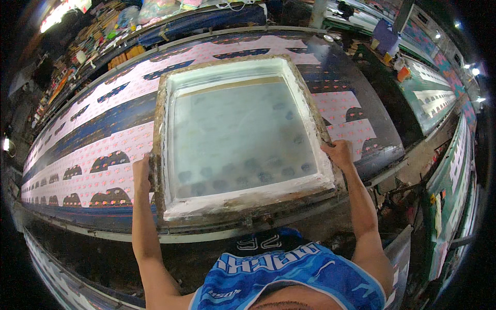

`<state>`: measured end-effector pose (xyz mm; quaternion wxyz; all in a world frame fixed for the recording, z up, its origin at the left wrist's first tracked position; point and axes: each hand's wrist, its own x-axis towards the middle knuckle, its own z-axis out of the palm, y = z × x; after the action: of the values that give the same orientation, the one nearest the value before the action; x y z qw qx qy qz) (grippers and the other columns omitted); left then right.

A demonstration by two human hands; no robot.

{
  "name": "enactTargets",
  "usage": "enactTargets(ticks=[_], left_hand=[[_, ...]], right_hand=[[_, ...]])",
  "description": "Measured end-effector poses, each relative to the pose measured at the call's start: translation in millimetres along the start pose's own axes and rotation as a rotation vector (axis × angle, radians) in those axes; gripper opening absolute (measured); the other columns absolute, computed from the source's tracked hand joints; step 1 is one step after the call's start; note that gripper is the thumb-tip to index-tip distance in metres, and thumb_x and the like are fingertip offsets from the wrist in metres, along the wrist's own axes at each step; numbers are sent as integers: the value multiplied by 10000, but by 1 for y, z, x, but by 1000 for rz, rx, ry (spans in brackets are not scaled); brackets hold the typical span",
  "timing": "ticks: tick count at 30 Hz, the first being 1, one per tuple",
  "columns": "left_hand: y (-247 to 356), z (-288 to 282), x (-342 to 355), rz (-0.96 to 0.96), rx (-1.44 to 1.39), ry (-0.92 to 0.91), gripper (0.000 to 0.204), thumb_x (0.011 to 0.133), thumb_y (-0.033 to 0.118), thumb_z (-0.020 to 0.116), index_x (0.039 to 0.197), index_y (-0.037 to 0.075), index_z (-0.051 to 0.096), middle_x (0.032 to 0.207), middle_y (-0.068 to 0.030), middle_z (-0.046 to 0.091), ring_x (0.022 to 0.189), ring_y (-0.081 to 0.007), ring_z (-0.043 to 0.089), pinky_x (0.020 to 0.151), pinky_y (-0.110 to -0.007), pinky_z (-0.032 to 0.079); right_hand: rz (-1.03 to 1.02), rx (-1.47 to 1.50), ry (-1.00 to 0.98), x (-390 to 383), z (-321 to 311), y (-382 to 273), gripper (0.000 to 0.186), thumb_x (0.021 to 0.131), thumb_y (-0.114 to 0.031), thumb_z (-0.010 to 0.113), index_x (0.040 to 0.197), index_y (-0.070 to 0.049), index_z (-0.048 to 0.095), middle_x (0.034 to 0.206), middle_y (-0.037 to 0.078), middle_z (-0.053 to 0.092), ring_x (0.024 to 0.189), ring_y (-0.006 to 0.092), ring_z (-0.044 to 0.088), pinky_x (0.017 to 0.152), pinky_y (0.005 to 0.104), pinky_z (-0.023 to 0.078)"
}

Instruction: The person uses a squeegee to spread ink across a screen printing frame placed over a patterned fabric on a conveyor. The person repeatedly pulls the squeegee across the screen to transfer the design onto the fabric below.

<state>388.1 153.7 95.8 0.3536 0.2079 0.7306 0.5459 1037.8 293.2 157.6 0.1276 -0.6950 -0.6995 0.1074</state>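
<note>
Frame (pixel 248 200), pale-bordered and roughly square, located at the middle of the long surface (pixel 364 85), set slightly askew. Its left side is gripped low down by the left hand (pixel 141 174); its right side by the right hand (pixel 339 153), set a little higher. Both hands are closed on the outer edges, well apart. The frame's near edge is set close to the surface's near rail (pixel 108 235); more length of surface is left to the left than to the right. A dark strip is seen beyond the right hand.

Pink sheets (pixel 57 150), red-patterned with dark cut-outs, are laid in rows on both sides. A loaded shelf (pixel 139 18) is placed along the far side; a second, green surface (pixel 423 119) is seen at right, with pale strips laid on it.

Beneath the cloudy mesh (pixel 243 134), only blurred dark patches can be made out. Whether the frame is rested or held just above cannot be told. Left fingertips are hidden; the surface's near side is partly covered by the frame, and the picture's corners are blacked out.
</note>
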Motion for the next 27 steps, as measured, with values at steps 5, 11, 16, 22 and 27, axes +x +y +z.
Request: enactTargets(ticks=[5,11,16,22,27], left_hand=[[3,51,-26,-30,-44,-26,386,924,333,686,921,-53,665,812,-82,625,690,-199,540,653,-422,451],[6,145,-66,53,-32,30,330,952,309,655,861,-8,648,741,-12,548,648,-139,455,602,-360,390],[-22,251,-90,124,36,150,369,949,327,648,755,16,607,665,22,462,589,-112,338,551,-349,291],[-40,348,-147,-33,124,150,400,976,356,630,806,-5,652,759,-7,566,736,-126,477,680,-347,395],[-53,396,-175,4,201,185,404,982,352,634,799,-8,660,722,14,529,681,-124,421,625,-343,382]], right_hand=[[-3,88,-44,23,4,88,431,770,-420,768,673,-3,727,602,172,665,597,324,677,613,463,509],[-60,85,25,65,-25,155,433,801,-348,795,650,39,669,508,90,570,491,140,545,492,387,420],[62,65,-63,119,-32,268,493,760,-464,788,721,23,723,720,200,702,715,335,711,669,450,523],[8,52,-30,146,-47,373,540,744,-505,785,734,30,715,741,228,694,732,371,704,678,460,522],[60,-8,-103,152,-57,412,521,733,-484,795,753,32,725,738,230,694,720,372,699,691,469,526]])
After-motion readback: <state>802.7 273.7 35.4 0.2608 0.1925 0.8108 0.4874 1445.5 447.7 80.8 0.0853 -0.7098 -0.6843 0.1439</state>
